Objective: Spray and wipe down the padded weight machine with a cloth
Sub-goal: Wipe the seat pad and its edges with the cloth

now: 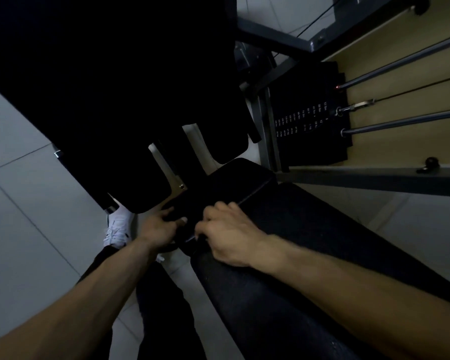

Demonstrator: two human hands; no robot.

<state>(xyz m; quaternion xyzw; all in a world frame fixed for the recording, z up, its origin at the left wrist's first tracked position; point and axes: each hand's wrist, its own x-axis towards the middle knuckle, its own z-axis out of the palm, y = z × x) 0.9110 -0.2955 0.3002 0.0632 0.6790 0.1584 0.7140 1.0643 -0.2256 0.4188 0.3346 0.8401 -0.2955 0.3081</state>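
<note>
The scene is very dark. A black padded seat (226, 183) of the weight machine lies below a large black back pad (115, 100). My left hand (157, 229) grips the seat's near left edge, thumb on top. Just to the right, my right hand (229, 237) rests on the seat's near end with its fingers curled under. Whether a dark cloth lies under those fingers cannot be made out. No spray bottle is in view.
The weight stack (309, 131) with its guide rods (400, 123) and cable stands at the right inside a grey steel frame (374, 178). My dark-trousered leg (283, 294) lies along the right, and a white shoe (117, 227) stands on the pale tiled floor (24, 203).
</note>
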